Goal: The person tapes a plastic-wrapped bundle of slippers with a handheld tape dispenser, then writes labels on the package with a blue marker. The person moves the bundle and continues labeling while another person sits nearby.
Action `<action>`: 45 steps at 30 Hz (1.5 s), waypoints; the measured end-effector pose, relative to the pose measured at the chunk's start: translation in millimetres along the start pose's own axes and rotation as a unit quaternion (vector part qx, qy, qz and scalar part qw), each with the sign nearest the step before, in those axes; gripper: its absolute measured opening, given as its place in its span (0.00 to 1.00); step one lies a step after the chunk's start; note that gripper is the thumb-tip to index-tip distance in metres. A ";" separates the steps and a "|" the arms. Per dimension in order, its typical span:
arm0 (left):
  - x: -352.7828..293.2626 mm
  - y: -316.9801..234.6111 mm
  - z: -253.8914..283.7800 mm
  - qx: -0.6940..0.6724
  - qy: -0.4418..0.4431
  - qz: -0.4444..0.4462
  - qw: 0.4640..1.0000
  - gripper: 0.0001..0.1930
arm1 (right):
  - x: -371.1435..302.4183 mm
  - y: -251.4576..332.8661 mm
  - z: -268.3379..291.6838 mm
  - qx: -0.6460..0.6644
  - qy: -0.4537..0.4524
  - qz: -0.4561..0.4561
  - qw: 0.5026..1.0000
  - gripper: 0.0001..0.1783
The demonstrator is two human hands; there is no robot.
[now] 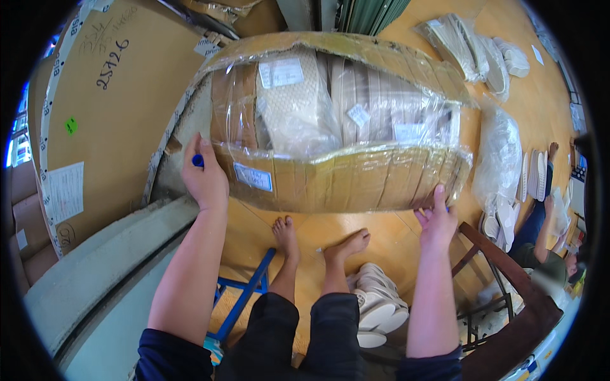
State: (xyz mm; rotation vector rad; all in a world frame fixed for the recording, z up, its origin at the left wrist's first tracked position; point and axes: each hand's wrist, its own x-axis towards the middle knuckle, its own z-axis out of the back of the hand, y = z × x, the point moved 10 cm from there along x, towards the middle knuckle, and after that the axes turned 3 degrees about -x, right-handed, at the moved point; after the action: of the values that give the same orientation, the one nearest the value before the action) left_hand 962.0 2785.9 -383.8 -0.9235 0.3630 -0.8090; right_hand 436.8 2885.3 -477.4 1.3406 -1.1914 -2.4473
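A long, torn cardboard box [330, 181], wrapped in clear tape and film, hangs across in front of me above the floor. Its open top shows plastic-wrapped packs: a cream textured bundle [298, 95] on the left and striped grey-beige bundles [387, 105] on the right, with white labels. My left hand [208, 181] is closed at the box's left end, a small round blue object [197, 160] by its fingers. My right hand [438, 222] grips the lower right corner, thumb up on the near wall. A bit of blue shows there too. Some fingers are hidden.
A big carton [114, 95] leans at the left beside a pale curved ledge [108, 267]. A blue stool [244, 292], stacked pale soles [378, 305] and a brown wooden frame [508, 273] stand low. Bagged soles [499, 152] and a seated person [546, 247] are right.
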 end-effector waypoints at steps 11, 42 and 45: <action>-63.6 -110.5 -130.6 0.272 0.246 -0.426 0.827 0.27 | -169.4 34.8 2.1 0.038 0.233 0.208 0.949 0.29; -45.1 -108.3 -123.4 0.175 0.227 -0.432 0.855 0.25 | -194.1 88.8 -187.4 -0.244 0.241 0.617 0.709 0.19; -45.3 -110.7 -122.5 0.172 0.222 -0.436 0.855 0.25 | -188.0 91.4 -183.7 -0.238 0.228 0.608 0.722 0.18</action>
State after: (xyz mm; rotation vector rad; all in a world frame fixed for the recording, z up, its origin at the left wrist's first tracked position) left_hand 808.2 2712.8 -365.6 -0.5200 0.1655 -1.8813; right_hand 665.0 2796.5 -345.4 0.5535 -0.7668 -1.1959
